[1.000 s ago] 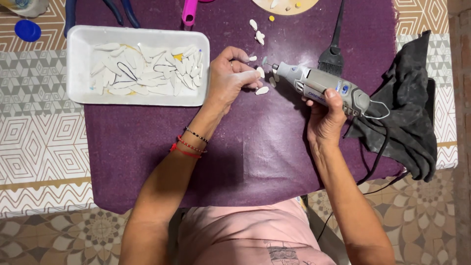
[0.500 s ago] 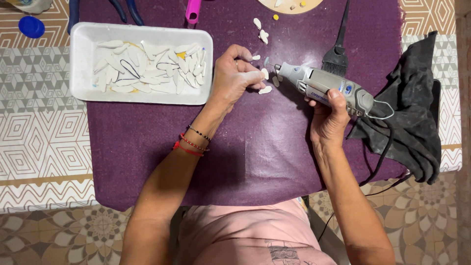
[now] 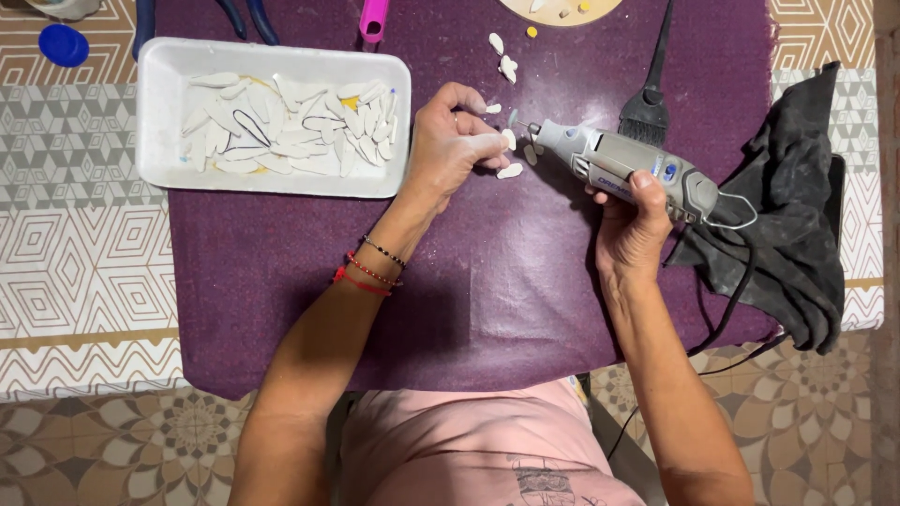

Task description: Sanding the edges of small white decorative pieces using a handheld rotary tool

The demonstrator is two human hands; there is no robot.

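Tray: white foam, rectangular, at upper left of the surface; holds a loose heap of flat white leaf-shaped pieces.
Left hand: grip closed on one white piece, pinched by fingertips just right of the tray.
Right hand: grip closed around the grey rotary tool, its small disc tip close by the held piece; whether they touch cannot be told.
Loose pieces: one on the cloth just below the tip, a few more above.
Around: black brush behind the tool; crumpled dark rag at right, with the tool's cord running under it; pink handle and blue-handled pliers at the top edge; blue cap at far left.
Surface: purple cloth, matte and dusted with white, over a patterned tablecloth.
Wrist: red and beaded bracelets on the left arm.
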